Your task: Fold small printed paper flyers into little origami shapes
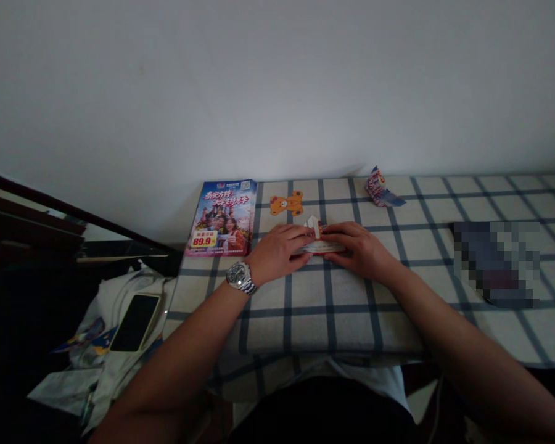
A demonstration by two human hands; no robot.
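Note:
Both hands rest on a small folded paper, white with red print, lying on a checked tablecloth. My left hand, with a metal wristwatch on the wrist, presses its fingers flat on the paper's left side. My right hand pinches and presses the paper's right side. A pointed white tip of the paper stands up between the two hands.
A colourful leaflet lies at the table's back left, beside an orange bear cut-out. A crumpled folded paper sits near the wall. A blurred dark patch lies at right. A phone lies on cloth left of the table.

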